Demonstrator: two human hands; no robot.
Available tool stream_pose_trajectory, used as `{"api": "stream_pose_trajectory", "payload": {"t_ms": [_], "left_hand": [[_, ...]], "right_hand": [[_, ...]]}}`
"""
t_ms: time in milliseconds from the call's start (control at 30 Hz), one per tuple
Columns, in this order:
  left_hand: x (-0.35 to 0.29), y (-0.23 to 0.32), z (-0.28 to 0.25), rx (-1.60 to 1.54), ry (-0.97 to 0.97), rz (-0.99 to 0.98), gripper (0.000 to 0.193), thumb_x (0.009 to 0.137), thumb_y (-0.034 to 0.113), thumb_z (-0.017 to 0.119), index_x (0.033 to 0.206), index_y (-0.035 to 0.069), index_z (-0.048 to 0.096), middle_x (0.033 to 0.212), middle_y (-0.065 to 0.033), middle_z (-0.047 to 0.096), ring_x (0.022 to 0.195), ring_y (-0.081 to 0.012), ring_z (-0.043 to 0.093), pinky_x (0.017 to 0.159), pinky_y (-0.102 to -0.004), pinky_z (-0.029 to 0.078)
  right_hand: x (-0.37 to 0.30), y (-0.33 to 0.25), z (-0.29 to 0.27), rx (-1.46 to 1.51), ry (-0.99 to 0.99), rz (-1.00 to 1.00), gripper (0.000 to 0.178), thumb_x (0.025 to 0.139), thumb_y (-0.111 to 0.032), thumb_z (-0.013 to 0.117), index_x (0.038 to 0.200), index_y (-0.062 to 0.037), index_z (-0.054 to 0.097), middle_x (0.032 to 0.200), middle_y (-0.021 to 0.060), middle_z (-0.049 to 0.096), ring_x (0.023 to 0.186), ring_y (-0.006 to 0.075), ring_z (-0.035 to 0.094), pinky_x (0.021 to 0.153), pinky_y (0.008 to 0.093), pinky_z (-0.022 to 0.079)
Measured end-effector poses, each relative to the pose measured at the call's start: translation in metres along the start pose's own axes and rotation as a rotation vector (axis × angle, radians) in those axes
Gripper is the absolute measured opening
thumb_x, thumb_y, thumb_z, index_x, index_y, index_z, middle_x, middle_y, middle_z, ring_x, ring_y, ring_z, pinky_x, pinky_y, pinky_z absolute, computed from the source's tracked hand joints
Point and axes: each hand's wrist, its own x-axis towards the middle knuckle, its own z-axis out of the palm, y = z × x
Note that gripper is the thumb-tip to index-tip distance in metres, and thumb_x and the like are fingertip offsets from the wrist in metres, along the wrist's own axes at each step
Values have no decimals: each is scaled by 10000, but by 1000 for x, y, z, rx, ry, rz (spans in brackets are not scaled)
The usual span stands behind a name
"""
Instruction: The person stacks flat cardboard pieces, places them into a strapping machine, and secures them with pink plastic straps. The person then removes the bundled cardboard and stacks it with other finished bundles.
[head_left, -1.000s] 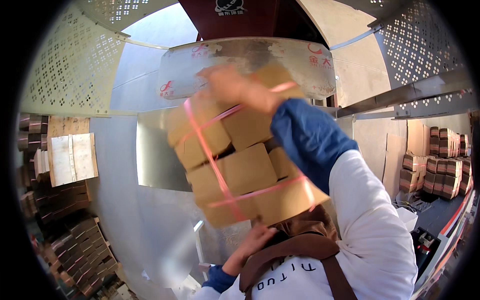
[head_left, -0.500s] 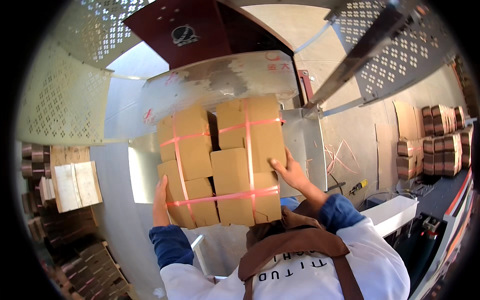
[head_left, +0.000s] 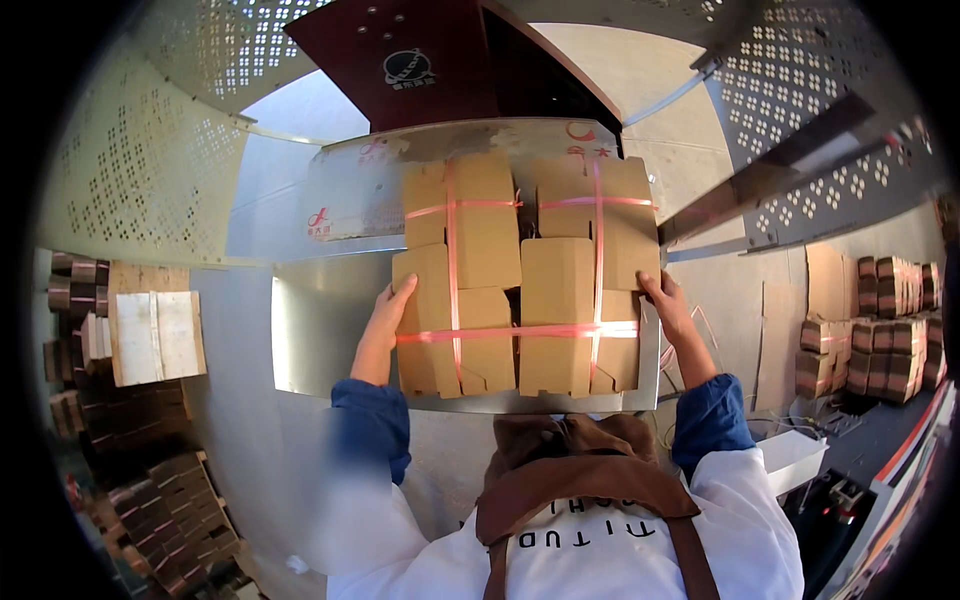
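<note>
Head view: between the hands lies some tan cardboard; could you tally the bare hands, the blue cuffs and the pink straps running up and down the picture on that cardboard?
Bare hands: 2 (left hand, right hand)
Blue cuffs: 2 (left cuff, right cuff)
Up-and-down pink straps: 2 (left strap, right strap)
Total: 6

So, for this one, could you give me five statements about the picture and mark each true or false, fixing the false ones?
1. The left hand touches the left side of the cardboard bundle. True.
2. The right hand hangs clear of it. False: the right hand touches its right side.
3. The straps around it are green. False: the straps are pink.
4. Both sleeve cuffs are blue. True.
5. Stacks of cardboard show on both sides. True.
</note>
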Motion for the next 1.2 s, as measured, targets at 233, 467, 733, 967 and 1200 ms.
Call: {"api": "stream_pose_trajectory", "payload": {"t_ms": [233,467,733,967,1200], "left_hand": [[59,34,5,-35,17,202,631,900,437,596,1316,-19,465,1237,-110,565,1095,-198,542,925,-324,429],[55,55,23,97,-20,162,537,919,392,582,1266,-14,522,1204,-105,581,1076,-178,546,896,-308,439],[63,52,18,124,-10,185,512,913,357,594,1260,-15,534,1149,-104,605,1021,-170,564,872,-299,446],[65,51,19,120,7,243,522,908,364,601,1258,-19,535,1144,-104,607,1012,-164,566,864,-296,450],[60,57,24,129,7,187,518,910,358,599,1267,-12,533,1170,-102,602,1032,-165,563,881,-301,446]], "right_hand": [[16,-5,-3,-398,113,111,649,916,-519,520,1203,63,534,1029,119,620,910,171,562,805,303,453],[10,-19,11,-511,222,12,644,919,-538,491,1077,81,577,878,259,644,874,324,638,798,382,464],[18,2,7,-579,234,24,667,915,-551,483,1077,90,568,868,298,626,895,391,628,798,393,463],[17,-13,14,-519,202,9,641,925,-508,498,1083,110,564,967,307,635,985,387,624,849,386,457],[16,-21,10,-596,190,41,626,931,-505,486,1085,96,565,957,293,641,961,378,630,837,384,460]]}}
